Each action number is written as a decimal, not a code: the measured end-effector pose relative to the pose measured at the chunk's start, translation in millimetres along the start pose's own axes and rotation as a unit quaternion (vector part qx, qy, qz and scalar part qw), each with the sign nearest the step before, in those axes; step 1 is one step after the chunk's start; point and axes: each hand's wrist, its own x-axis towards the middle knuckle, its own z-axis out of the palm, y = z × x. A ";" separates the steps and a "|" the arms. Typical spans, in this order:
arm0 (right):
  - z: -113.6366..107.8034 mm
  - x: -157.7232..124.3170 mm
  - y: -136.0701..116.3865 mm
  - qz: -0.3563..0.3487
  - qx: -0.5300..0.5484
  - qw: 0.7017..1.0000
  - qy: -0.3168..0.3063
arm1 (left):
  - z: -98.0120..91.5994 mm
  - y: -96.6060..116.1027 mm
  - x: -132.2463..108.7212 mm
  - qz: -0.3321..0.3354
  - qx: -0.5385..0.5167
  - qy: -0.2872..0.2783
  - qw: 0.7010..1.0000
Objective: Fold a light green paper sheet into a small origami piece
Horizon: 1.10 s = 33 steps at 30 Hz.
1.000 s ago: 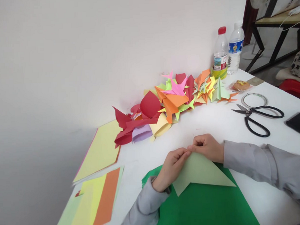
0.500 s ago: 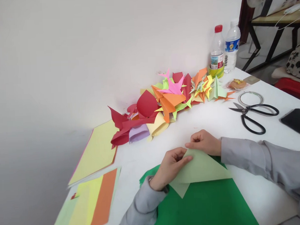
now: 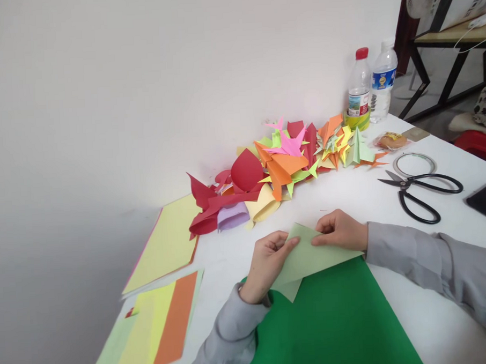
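A pale green sheet of paper [image 3: 311,259], folded over into a triangular shape, is held up between both hands. My left hand [image 3: 266,264] pinches its left side, thumb on the front and fingers behind. On the upper right edge, my right hand [image 3: 342,231] grips the same paper with thumb and curled fingers. One corner of the paper hangs below the fold near my left wrist. Beneath it lies a large dark green sheet [image 3: 329,317], partly covered by the hands and the left sleeve.
Folded paper pieces [image 3: 282,164] in many colours are heaped along the wall. Flat coloured sheets [image 3: 165,250] and strips [image 3: 176,319] lie at the left. Black-handled scissors [image 3: 408,185], a tape roll [image 3: 414,165], a phone [image 3: 485,201] and two bottles [image 3: 358,85] are at the right.
My right hand has shifted from the top corner onto the right part of the pale green paper. The paper has tilted, its right end raised. The view has swung slightly left.
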 end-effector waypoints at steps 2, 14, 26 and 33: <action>-0.6 -0.4 -1.3 -0.043 -0.033 0.998 0.025 | -2.3 0.7 0.4 0.083 0.048 0.002 0.995; 3.3 -9.9 -14.2 -0.163 -0.010 0.937 0.308 | -14.1 -4.2 -7.5 0.615 0.388 0.183 0.661; 13.9 -2.6 -7.2 -0.032 0.151 0.978 0.140 | 6.9 -12.2 -11.0 0.625 0.410 0.189 0.636; 15.0 -4.0 -11.2 -0.024 0.175 0.976 0.128 | 28.6 -13.2 -11.4 0.098 -0.021 0.008 0.995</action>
